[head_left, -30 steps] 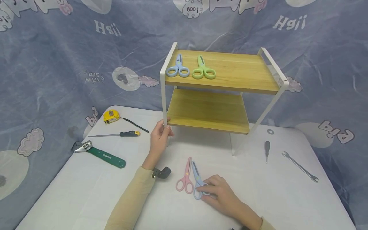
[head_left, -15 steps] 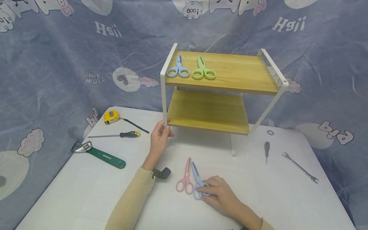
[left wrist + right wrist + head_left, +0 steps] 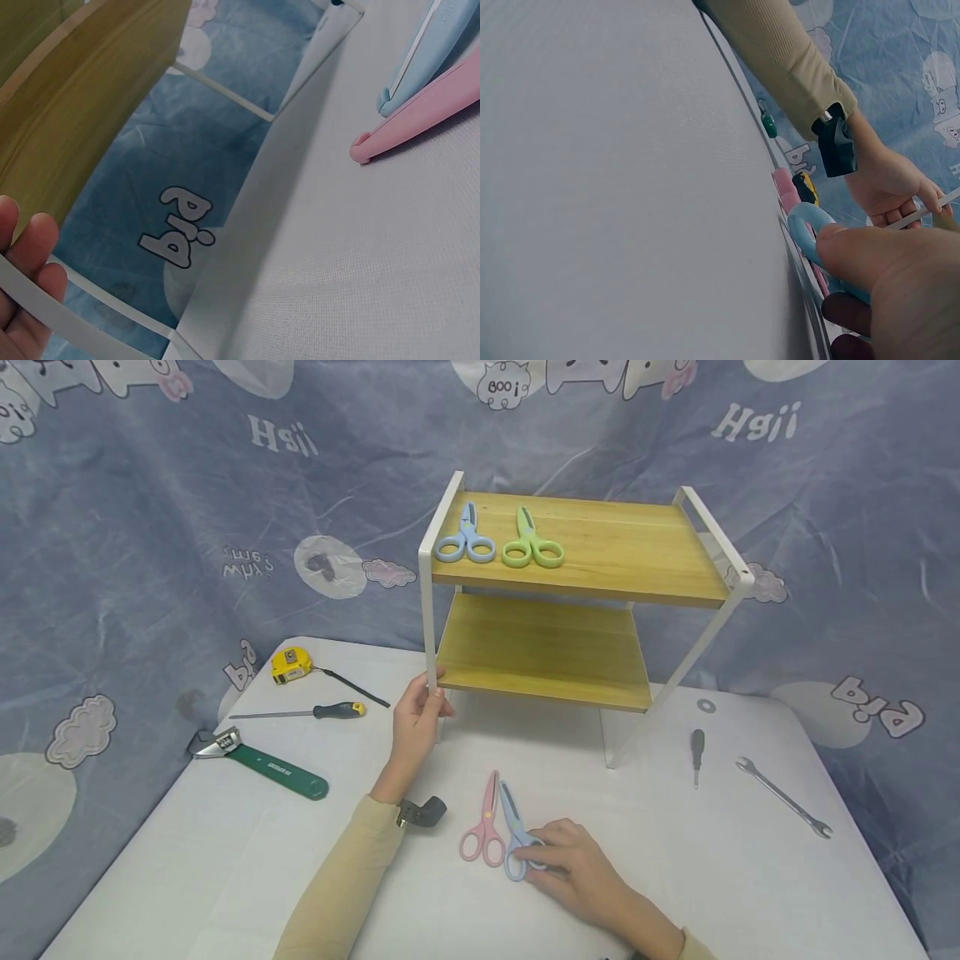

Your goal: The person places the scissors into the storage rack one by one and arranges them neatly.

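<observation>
Nearest to me in the head view, the right hand (image 3: 573, 864) pinches the near blue scissors (image 3: 516, 828) at the handle, thumb and fingers drawn in to about its thickness; I can't tell whether the handle is raised off the table (image 3: 660, 877). Their blades point toward the rack (image 3: 615, 543), with the pink scissors (image 3: 487, 817) just to their left. Against the frames of a half second and a second ago, I find no real change: both hands keep their places, and so do both pairs.

The right wrist view gives me the thumb laid against a blue loop, seen close. Farther in, the left hand (image 3: 415, 727) grips the rack's near left leg (image 3: 428, 627), fingers curled round it beside the lower board (image 3: 547, 647). The left wrist view shows me three fingertips behind that leg, plainer than from above, and the blunt blade tips close up.

Out left I see the wrench (image 3: 277, 771), long screwdriver (image 3: 337, 710) and tape measure (image 3: 291, 665); out right, the spanner (image 3: 783, 797), small screwdriver (image 3: 697, 747) and washer (image 3: 706, 704). On the upper board (image 3: 637, 560), the upper blue scissors (image 3: 467, 531) and green scissors (image 3: 528, 537) lie handles toward me. Behind everything hangs the printed cloth (image 3: 337, 485).
</observation>
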Demonstrator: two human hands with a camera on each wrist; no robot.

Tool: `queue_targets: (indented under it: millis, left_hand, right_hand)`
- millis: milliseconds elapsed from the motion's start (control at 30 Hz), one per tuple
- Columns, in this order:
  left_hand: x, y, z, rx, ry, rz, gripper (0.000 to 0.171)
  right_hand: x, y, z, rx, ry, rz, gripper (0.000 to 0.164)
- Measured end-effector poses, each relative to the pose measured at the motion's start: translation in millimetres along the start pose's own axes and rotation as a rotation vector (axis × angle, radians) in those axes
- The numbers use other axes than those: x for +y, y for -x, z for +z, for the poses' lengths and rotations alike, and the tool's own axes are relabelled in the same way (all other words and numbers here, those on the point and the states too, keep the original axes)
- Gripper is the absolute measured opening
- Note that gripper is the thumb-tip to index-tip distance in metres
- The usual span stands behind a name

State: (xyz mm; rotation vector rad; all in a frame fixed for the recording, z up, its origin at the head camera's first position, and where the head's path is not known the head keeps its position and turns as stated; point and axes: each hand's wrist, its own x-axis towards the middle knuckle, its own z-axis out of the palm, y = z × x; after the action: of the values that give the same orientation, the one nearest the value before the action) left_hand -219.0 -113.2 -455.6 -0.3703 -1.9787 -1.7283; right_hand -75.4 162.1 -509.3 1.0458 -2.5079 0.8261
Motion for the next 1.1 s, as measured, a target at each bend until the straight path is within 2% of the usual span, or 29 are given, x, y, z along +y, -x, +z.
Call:
queue_targets:
  millis: [300, 533, 667, 800, 967, 1100]
  left_hand:
    - [2.5, 0.5, 0.8, 0.011, -0.02, -0.018, 0.033]
    - [32.0, 2.6, -3.7, -0.018, 0.002, -0.021, 0.032]
    - [37.0, 2.7, -4.6, -0.013, 0.014, -0.008, 0.031]
    - [36.0, 1.9, -4.3, -0.009, 0.021, 0.01, 0.031]
    - [34.1, 1.8, -3.3, -0.011, 0.025, -0.008, 0.031]
    - [17.7, 0.7, -0.4, -0.01, 0.025, -0.028, 0.032]
  right_hand:
    - [-0.5, -1.2, 0.3, 0.016, -0.021, -0.016, 0.032]
    - [-1.8, -2.2, 0.4, 0.031, -0.029, -0.016, 0.033]
    - [-0.9, -2.5, 0.9, 0.034, -0.037, -0.012, 0.033]
    - [0.8, -2.7, 1.6, 0.034, -0.066, -0.01, 0.032]
    - [2.7, -3.6, 1.3, 0.059, -0.125, -0.05, 0.033]
    - [3.6, -5.5, -0.9, 0.088, -0.168, -0.077, 0.034]
